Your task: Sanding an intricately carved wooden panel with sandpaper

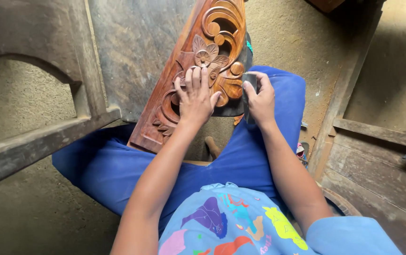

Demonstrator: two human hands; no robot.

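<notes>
While dusty floor (33, 104) surrounds, left hand (196, 97) presses carved panel (198, 52) flat-fingered; right hand (259, 99) grips sandpaper (248, 80).

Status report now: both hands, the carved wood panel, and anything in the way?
Left hand flat on carved panel, fingers spread. Right hand closed on dark grey sanding pad at panel's right edge. Panel leans across blue-trousered lap. Nothing in the way.

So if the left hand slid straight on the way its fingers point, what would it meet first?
Probably the carved flower on the reddish-brown carved wooden panel; the left hand lies flat on it, fingertips just short of the petals.
</notes>
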